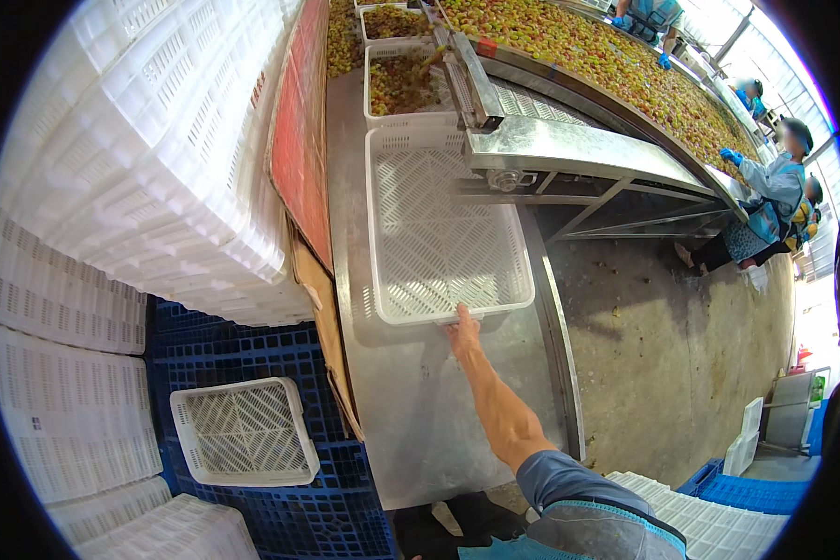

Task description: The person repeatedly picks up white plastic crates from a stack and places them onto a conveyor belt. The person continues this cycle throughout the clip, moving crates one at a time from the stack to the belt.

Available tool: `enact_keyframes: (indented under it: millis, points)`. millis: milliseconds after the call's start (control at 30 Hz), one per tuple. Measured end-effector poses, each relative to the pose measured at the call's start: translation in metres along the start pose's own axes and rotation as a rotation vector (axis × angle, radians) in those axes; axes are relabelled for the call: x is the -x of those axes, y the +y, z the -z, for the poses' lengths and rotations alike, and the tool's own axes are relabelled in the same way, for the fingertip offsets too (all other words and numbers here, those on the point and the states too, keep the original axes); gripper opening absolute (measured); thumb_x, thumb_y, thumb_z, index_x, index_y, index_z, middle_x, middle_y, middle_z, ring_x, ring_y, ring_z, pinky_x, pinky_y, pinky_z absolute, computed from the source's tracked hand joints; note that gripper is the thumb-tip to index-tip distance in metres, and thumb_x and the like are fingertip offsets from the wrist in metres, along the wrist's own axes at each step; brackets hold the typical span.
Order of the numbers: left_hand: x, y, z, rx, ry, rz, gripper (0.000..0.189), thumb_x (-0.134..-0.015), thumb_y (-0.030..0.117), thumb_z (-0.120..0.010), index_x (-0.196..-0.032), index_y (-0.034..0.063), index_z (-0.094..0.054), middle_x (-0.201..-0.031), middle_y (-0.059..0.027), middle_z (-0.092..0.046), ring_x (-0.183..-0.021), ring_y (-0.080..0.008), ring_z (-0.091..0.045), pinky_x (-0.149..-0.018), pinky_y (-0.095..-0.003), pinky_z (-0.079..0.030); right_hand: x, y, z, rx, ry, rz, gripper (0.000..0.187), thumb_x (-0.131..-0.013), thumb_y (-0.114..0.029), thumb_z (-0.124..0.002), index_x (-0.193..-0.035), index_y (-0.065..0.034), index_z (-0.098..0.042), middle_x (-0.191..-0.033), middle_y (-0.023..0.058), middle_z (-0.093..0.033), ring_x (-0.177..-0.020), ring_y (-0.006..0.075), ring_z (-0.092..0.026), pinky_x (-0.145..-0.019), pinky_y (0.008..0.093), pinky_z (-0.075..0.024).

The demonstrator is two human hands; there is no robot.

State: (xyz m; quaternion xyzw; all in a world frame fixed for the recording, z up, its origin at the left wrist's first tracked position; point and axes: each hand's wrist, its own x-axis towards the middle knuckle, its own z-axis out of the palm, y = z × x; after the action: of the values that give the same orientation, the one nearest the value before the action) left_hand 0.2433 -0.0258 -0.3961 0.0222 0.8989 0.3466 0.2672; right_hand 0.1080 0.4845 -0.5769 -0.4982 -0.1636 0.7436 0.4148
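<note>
My right hand (464, 327) grips the near rim of a white perforated plastic crate (448, 231), which holds nothing visible and lies on a sheet-metal surface (455, 399). The crate's far right part reaches under the end of a metal conveyor frame (574, 150). Touching its far end, another white crate (409, 117) holds red and green grapes (395, 80), some blurred near the conveyor's end. A third crate (392, 40) with grapes stands beyond. My left hand is out of view.
Tall stacks of white crates (147, 140) rise at the left beside a red board (304, 140). One crate (182, 441) lies on blue plastic pallets (336, 490). Grapes cover a long sorting belt (623, 63), with several co-workers along it, one near its right end (777, 182). More crates stand lower right.
</note>
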Motion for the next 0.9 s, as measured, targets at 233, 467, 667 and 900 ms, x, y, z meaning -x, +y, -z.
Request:
enact_keyframes:
  millis: [233, 467, 667, 900]
  points:
    - [-0.009, 0.002, -0.007, 0.000, 0.004, -0.007, 0.026, -0.083, 0.018, -0.057, -0.102, -0.0003, -0.055, -0.086, -0.0169, -0.060, -0.079, -0.0261, -0.060, -0.069, -0.0360, -0.047, -0.001, 0.000, 0.002, -0.033, -0.028, 0.016, 0.040, -0.087, -0.027, -0.063, -0.117, -0.0034, -0.049, -0.104, 0.0071, -0.061, -0.084, 0.0182, -0.061, -0.061, 0.0319, -0.0503]
    - [-0.016, 0.004, -0.027, 0.011, 0.029, -0.030, 0.026, -0.083, 0.017, -0.057, -0.102, -0.0012, -0.054, -0.085, -0.0176, -0.060, -0.080, -0.0264, -0.060, -0.070, -0.0364, -0.047, -0.010, -0.007, 0.006, 0.012, -0.021, -0.034, 0.044, -0.089, -0.022, -0.058, -0.127, -0.0085, -0.041, -0.116, 0.0077, -0.056, -0.100, 0.0240, -0.058, -0.076, 0.0396, -0.0505]
    - [-0.005, -0.010, -0.017, 0.047, 0.099, 0.039, 0.026, -0.083, 0.016, -0.056, -0.102, -0.0020, -0.053, -0.085, -0.0182, -0.059, -0.081, -0.0268, -0.060, -0.071, -0.0368, -0.047, -0.022, 0.006, 0.006, 0.165, 0.020, -0.045, 0.042, -0.090, -0.033, -0.058, -0.121, -0.0062, -0.048, -0.093, 0.0070, -0.058, -0.060, 0.0162, -0.046, -0.050, 0.0341, -0.0418]
    - [-0.132, -0.062, 0.066, 0.192, 0.179, -0.016, 0.025, -0.081, 0.010, -0.061, -0.103, 0.0019, -0.050, -0.083, -0.0119, -0.054, -0.077, -0.0270, -0.052, -0.071, -0.0359, -0.044, 0.045, -0.058, 0.053, 0.498, -0.174, -0.156, 0.053, -0.087, -0.048, -0.059, -0.102, 0.0027, -0.054, -0.099, 0.0160, -0.060, -0.096, 0.0260, -0.060, -0.081, 0.0443, -0.0515]
